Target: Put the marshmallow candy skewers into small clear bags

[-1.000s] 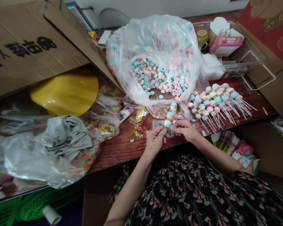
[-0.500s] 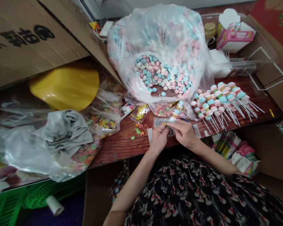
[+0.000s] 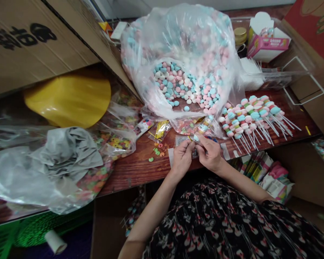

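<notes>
My left hand [image 3: 181, 157] and my right hand [image 3: 210, 153] meet at the front edge of the wooden table [image 3: 140, 167]. Both pinch the bottom of a candy skewer [image 3: 203, 126] wrapped in clear film, with a thin gold twist tie [image 3: 190, 139] at its base between my fingertips. The skewer leans up and to the right toward a big clear bag of pink, blue and white candies [image 3: 183, 64]. A pile of finished skewers [image 3: 250, 115] lies to the right of my hands.
Cardboard flaps [image 3: 43, 39] and a yellow plastic object [image 3: 70, 99] stand at the left. Crumpled plastic bags with colourful ring candies [image 3: 70, 169] lie front left. Gold ties [image 3: 160, 130], a pink-white carton [image 3: 267, 41] and a wire rack [image 3: 302, 79] surround the work spot.
The skewer has tilted from upright toward the right. My hands have closed in on its base around the gold tie. The view shifted slightly.
</notes>
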`<state>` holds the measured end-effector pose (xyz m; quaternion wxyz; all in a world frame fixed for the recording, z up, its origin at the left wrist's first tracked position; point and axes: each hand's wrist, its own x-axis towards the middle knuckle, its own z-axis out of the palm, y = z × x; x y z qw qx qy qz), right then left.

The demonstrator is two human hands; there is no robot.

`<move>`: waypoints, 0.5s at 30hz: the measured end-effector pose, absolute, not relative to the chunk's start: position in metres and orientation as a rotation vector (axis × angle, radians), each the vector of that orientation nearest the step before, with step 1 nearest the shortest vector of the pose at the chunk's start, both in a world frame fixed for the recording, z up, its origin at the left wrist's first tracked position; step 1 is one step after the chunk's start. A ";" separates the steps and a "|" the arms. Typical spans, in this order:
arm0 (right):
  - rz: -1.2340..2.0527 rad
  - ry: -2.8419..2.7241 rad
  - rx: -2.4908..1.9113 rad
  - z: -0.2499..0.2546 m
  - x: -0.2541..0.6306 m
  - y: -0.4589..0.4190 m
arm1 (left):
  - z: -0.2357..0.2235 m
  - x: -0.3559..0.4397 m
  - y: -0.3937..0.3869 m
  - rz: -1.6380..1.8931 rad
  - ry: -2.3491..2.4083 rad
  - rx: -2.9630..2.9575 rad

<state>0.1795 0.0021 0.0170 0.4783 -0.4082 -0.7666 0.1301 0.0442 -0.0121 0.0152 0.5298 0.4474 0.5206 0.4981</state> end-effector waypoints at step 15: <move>0.411 -1.931 -1.094 0.028 0.190 -0.001 | 0.016 0.040 -0.018 1.092 1.312 1.237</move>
